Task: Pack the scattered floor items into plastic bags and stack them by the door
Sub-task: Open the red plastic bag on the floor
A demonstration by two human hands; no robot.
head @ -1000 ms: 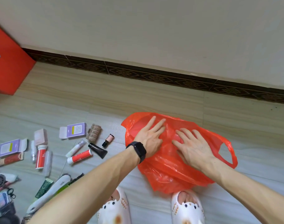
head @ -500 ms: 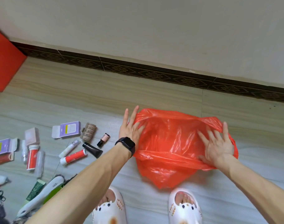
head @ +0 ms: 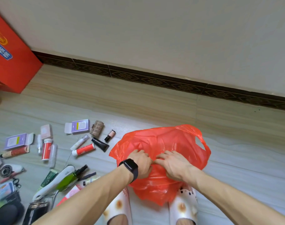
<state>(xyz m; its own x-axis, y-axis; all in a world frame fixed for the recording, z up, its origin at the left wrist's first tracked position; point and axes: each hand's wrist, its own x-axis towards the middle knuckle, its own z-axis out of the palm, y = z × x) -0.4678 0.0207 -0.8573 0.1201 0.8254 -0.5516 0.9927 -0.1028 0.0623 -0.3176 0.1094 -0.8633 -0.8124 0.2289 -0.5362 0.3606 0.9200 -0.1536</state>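
Observation:
A red plastic bag (head: 167,140) lies flat on the tiled floor in front of my feet, with one handle loop at its right. My left hand (head: 141,162), which wears a black watch, and my right hand (head: 174,163) sit side by side on the bag's middle, fingers curled into the plastic. Scattered items lie to the left: a purple box (head: 80,126), a brown roll (head: 97,129), a small dark bottle (head: 110,135), a black tube (head: 100,144), a red and white tube (head: 83,149) and a white hair tool (head: 54,182).
A big red carton (head: 10,65) stands at the far left against the wall. A dark patterned skirting (head: 154,80) runs along the wall's foot. My white slippers (head: 184,207) stand under the bag's near edge. More clutter, including a green bottle (head: 68,178), fills the lower left.
My hands slid from the bag's left and right edges back to its middle, and their flat fingers curled into the plastic. The bag is more bunched.

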